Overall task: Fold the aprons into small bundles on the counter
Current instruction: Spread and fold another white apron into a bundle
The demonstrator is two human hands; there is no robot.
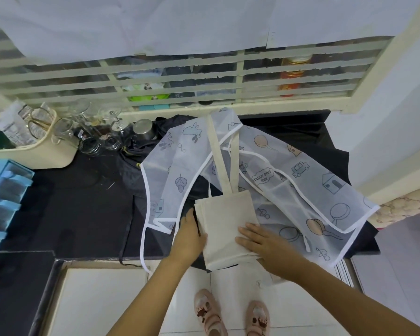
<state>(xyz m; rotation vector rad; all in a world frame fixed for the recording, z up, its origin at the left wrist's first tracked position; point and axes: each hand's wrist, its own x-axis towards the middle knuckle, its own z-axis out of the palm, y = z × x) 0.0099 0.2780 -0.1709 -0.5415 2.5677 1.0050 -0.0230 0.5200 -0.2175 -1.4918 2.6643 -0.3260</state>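
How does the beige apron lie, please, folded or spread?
Folded: the beige apron lies as a layered rectangle, only its straps stretched out.

Sheer apron: probably "Happy and free".

Beige apron — white cartoon-printed apron.

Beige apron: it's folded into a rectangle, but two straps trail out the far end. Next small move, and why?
Probably fold the two straps back over the beige apron. The right hand lies flat on it and the left hand rests at its left edge, so only the straps keep it loose.
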